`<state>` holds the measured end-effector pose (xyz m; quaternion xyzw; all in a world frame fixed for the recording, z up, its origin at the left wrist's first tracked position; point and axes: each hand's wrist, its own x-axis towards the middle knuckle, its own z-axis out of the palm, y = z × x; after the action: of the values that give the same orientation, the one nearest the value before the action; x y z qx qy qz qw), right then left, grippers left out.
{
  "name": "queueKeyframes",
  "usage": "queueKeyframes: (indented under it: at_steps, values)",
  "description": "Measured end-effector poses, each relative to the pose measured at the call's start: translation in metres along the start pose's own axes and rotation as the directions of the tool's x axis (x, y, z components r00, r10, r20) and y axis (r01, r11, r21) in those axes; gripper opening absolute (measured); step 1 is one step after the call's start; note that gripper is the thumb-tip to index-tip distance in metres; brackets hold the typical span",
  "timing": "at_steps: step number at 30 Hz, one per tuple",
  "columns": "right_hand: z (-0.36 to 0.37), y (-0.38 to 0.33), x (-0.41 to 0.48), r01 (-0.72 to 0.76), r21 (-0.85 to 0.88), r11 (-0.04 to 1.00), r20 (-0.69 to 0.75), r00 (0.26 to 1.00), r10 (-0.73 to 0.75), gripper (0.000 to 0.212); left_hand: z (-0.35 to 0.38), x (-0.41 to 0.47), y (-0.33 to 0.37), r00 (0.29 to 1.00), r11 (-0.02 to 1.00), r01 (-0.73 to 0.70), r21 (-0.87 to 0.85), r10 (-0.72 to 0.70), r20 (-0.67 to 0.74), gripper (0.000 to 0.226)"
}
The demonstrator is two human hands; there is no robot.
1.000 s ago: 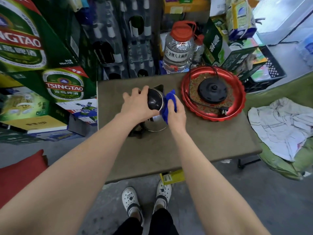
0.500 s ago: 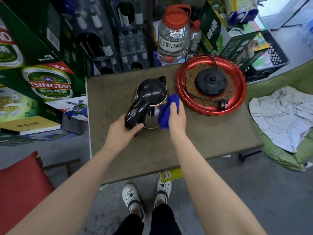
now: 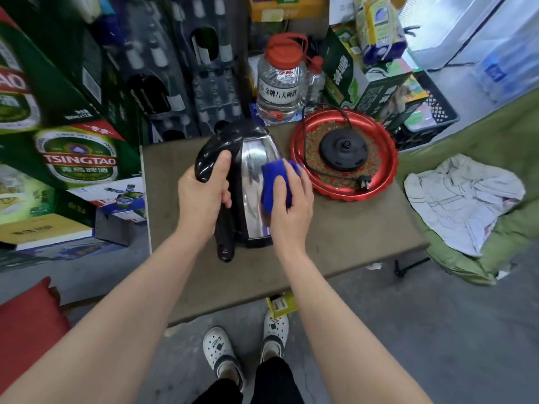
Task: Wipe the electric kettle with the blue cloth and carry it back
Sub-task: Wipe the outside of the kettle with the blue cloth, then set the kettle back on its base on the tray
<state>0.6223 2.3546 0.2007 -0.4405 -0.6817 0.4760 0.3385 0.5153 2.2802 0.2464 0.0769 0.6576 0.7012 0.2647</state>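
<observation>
Kettle (image 3: pixel 250 185) is at frame centre, over the middle of the tabletop (image 3: pixel 350 228). Versus 0.5 s ago: then it looked to stand upright with the lid facing the camera; now it's tipped so the steel side wall faces up, the base end points to 6 o'clock and the lid end to 12. Can't tell if the base end touches the tabletop or hangs just above it.

Left hand (image 3: pixel 201 196): fingers clenched around the black handle (image 3: pixel 208 164), thumb along its top. Earlier it gripped the handle's lower end from 7 o'clock; now it's higher up the grip, at 9 o'clock of the kettle body.

Right hand (image 3: pixel 288 205): fingers closed on the blue cloth (image 3: pixel 275 182), pressing it flat on the steel wall at 3 o'clock of the kettle. Earlier the cloth sat bunched against the right side of the body; now it's on the upturned wall, roughly mid-height.

Red tray (image 3: pixel 388 173) is at 2 o'clock of the kettle, on the tabletop's far right part, same spot as before. Black power base (image 3: pixel 342 150) sits in the tray centre, its cord looped round the far rim, plug (image 3: pixel 364 180) lying at the tray's near edge. Kettle and base are apart.

Clear jug (image 3: pixel 280 83) with red cap stands at 12 o'clock, past the tabletop's far edge. White rag (image 3: pixel 460 199) lies at 3 o'clock on the green cushion (image 3: pixel 495 141), off the tabletop.
</observation>
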Motion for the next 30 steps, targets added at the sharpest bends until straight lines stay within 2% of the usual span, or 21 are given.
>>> queueKeyframes:
  at_steps: [2,4,6,8,9,10,12,13,15,16,18,20,21,24,27,30]
  values:
    - [0.008,-0.022,0.018,0.241,-0.161,0.957,-0.017,0.969,-0.247,0.037,0.008,-0.002,0.008,1.0,1.0,-0.011,0.023,0.01,0.023,0.038]
    - [0.012,-0.023,0.021,0.394,-0.327,0.859,-0.019,0.906,-0.423,0.037,0.013,-0.003,0.017,1.0,0.999,-0.018,0.032,0.018,0.019,0.042]
    - [0.006,-0.002,0.004,0.503,-0.415,0.758,0.074,0.849,-0.523,0.037,0.015,-0.002,0.028,1.0,0.999,-0.025,0.022,0.025,-0.008,0.043]
    - [-0.005,0.027,-0.024,0.557,-0.42,0.717,0.181,0.825,-0.535,0.04,0.014,0.0,0.037,0.999,1.0,-0.023,-0.016,0.022,-0.04,0.042]
    - [-0.01,0.039,-0.036,0.52,-0.394,0.758,0.197,0.853,-0.483,0.042,0.012,0.0,0.04,0.999,0.999,-0.024,-0.03,0.023,-0.045,0.041]
    - [-0.013,0.046,-0.044,0.42,-0.344,0.84,0.173,0.907,-0.383,0.044,0.011,-0.001,0.042,0.999,0.999,-0.031,-0.032,0.029,-0.041,0.041]
    - [-0.012,0.042,-0.047,0.082,-0.159,0.984,0.063,0.995,-0.073,0.045,0.01,-0.006,0.043,0.999,0.999,-0.047,-0.015,0.046,-0.013,0.04]
    - [-0.011,0.038,-0.042,-0.078,-0.052,0.996,0.037,0.996,0.08,0.044,0.008,-0.008,0.042,0.999,0.999,-0.051,-0.01,0.051,-0.002,0.041]
    - [-0.012,0.035,-0.026,-0.322,0.084,0.943,0.041,0.947,0.32,0.043,0.004,-0.012,0.04,0.998,0.999,-0.053,-0.008,0.053,0.014,0.043]
    - [-0.016,0.037,-0.017,-0.406,0.062,0.912,0.075,0.913,0.402,0.042,0.002,-0.013,0.038,0.998,0.998,-0.06,0.001,0.06,0.028,0.044]
    - [-0.028,0.038,-0.004,-0.503,-0.119,0.856,0.193,0.834,0.517,0.043,-0.005,-0.016,0.032,0.994,0.995,-0.09,0.048,0.086,0.073,0.041]
    - [-0.042,0.036,0.008,-0.499,-0.317,0.806,0.285,0.761,0.583,0.046,-0.011,-0.021,0.027,0.985,0.985,-0.129,0.113,0.114,0.129,0.034]
    - [-0.049,0.03,0.015,-0.495,-0.327,0.805,0.278,0.764,0.582,0.047,-0.013,-0.023,0.024,0.98,0.98,-0.144,0.138,0.122,0.16,0.029]
    - [-0.066,0.004,0.043,-0.493,-0.124,0.861,0.211,0.835,0.508,0.048,-0.014,-0.028,0.019,0.954,0.971,-0.175,0.163,0.126,0.271,0.019]
    - [-0.078,-0.022,0.063,-0.588,0.185,0.787,0.24,0.804,0.544,0.054,-0.005,-0.035,0.015,0.899,0.948,-0.233,0.216,0.125,0.419,0.014]
    - [-0.096,-0.029,0.073,-0.593,0.26,0.762,0.201,0.805,0.558,0.045,0.009,-0.035,0.015,0.838,0.93,-0.264,0.256,0.09,0.538,0.017]
